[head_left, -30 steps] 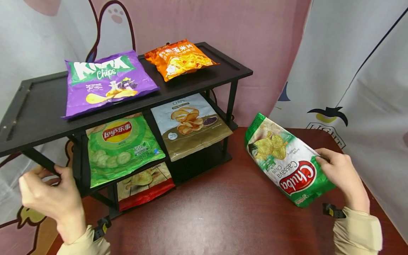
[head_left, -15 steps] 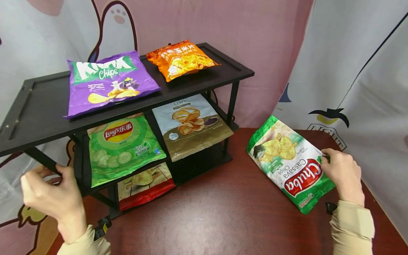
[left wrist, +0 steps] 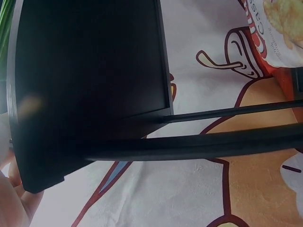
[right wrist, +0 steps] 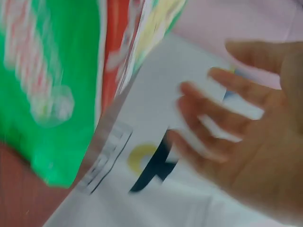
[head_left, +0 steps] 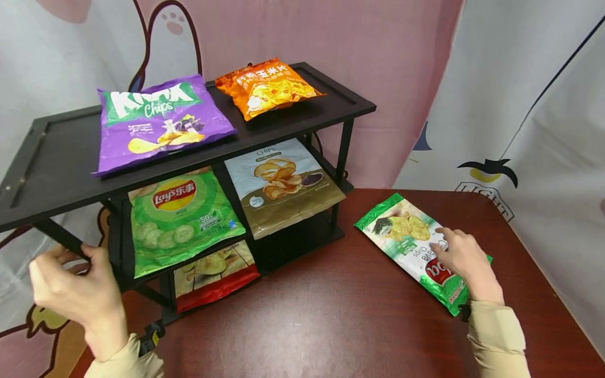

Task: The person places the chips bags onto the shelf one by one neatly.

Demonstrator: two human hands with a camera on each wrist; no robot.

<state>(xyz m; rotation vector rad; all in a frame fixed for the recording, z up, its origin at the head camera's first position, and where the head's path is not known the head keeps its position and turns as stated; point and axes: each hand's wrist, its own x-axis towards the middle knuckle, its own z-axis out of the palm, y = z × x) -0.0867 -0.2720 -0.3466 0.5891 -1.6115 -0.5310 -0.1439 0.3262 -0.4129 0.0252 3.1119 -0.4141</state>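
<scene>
My left hand point(head_left: 75, 289) grips the left side of a black shelf rack point(head_left: 56, 142). In the left wrist view, part of that left hand point(left wrist: 14, 194) shows at a corner of the black board. A green and white bag of cassava chips point(head_left: 397, 239) lies flat on the table at right. Just over its right part hovers my right hand point(head_left: 465, 260), holding nothing and hiding some of the label. The right wrist view shows the right hand point(right wrist: 236, 123) with its fingers spread, apart from the chip bag point(right wrist: 52, 90); the picture is blurred.
On the rack's top lie a purple chip bag point(head_left: 163, 123) and an orange corn chip bag point(head_left: 269, 86). Below are a green Lay's bag point(head_left: 181, 220) and a blue and gold chip bag point(head_left: 283, 189). A red-edged bag point(head_left: 217, 275) sits lowest. A printed curtain point(head_left: 378, 63) hangs behind the brown table point(head_left: 307, 336).
The cassava chip bag, earlier held tilted by my right hand, now lies flat on the table. My right hand has let go and moved left over it. My left hand has stayed put.
</scene>
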